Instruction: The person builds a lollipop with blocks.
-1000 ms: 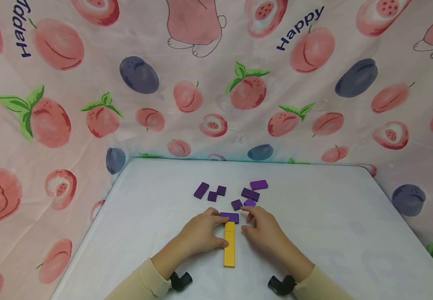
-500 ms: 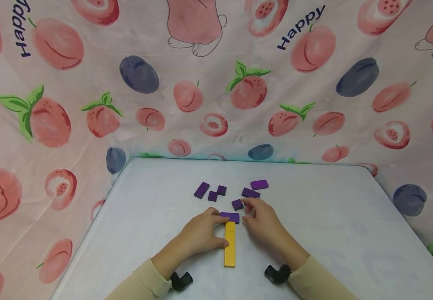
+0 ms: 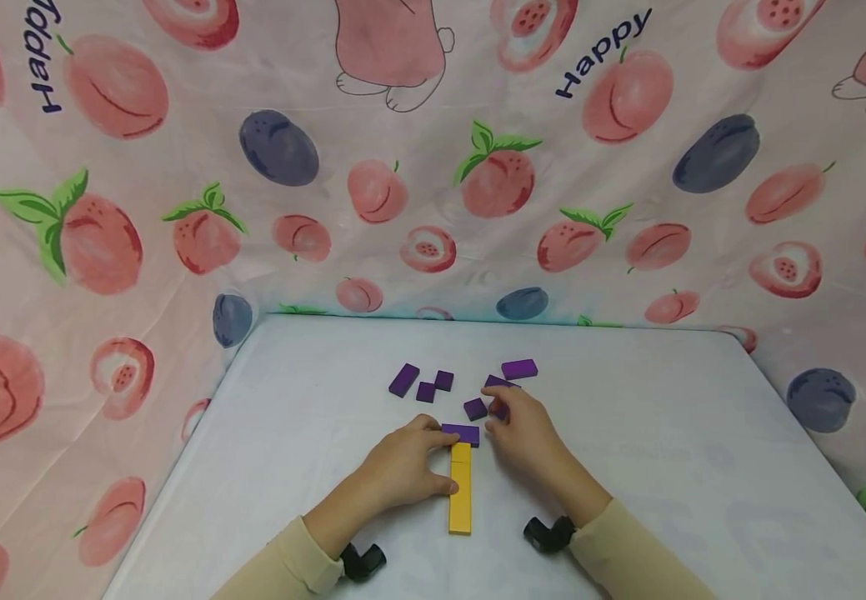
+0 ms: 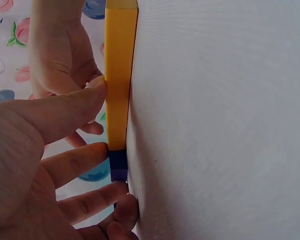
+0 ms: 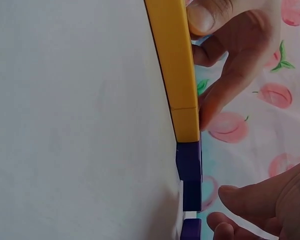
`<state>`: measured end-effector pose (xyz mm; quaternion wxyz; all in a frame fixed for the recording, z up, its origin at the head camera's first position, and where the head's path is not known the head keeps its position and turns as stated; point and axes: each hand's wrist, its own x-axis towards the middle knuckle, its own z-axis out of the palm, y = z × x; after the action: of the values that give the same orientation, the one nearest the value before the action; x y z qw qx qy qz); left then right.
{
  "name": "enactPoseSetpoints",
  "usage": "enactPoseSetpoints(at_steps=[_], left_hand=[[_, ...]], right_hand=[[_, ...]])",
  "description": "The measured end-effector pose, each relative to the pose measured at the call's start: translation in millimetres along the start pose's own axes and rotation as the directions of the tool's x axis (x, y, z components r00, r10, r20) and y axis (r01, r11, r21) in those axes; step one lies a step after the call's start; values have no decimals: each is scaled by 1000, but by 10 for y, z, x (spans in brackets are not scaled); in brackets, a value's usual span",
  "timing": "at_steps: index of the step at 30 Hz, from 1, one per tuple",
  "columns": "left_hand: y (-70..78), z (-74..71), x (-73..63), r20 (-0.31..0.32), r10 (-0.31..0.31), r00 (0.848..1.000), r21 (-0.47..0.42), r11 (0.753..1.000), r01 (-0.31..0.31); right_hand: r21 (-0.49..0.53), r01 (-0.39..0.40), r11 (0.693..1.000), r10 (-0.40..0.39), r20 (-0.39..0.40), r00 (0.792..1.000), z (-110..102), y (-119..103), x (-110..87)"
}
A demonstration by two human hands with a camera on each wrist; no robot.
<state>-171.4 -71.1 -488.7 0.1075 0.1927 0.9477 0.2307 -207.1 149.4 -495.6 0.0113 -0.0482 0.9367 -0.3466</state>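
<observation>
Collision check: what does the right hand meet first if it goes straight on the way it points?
Probably the small purple block just left of the right hand in the head view. Depth is unclear: another purple block, partly hidden by that hand, may be nearer.

Dark blue "Happy" (image 3: 603, 52) stands on the fruit-print cloth (image 3: 433, 133), slanting upward at the head view's upper right; a second "Happy" (image 3: 42, 62) runs steeply at upper left, cut by the top edge; the left wrist view shows the word small, at its upper left
</observation>
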Motion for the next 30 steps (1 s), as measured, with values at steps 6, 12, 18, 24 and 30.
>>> enactPoseSetpoints(at_steps=[6,12,18,24,30], left_hand=[[13,-19,-13,-2,5,1000,-5,1000,-5],[5,-10,-7,-6,6,1000,1,1000,-6],[-9,-2,1,-6,11,1000,5,1000,-11],[-21,0,7,-5,15,1000,6,1000,-15],[-17,-4,3,-3,9,1000,-4,1000,-9]], right_hand=[[-27,-1,1000,1,-2,1000,-8,8,64],[-45,11,999,-10,10,1000,-1,16,120],[-69,39,997,-38,23,999,18,12,174],[-94,49,994,-44,50,998,23,-2,234],[-111,31,993,-21,88,996,-4,-23,295]])
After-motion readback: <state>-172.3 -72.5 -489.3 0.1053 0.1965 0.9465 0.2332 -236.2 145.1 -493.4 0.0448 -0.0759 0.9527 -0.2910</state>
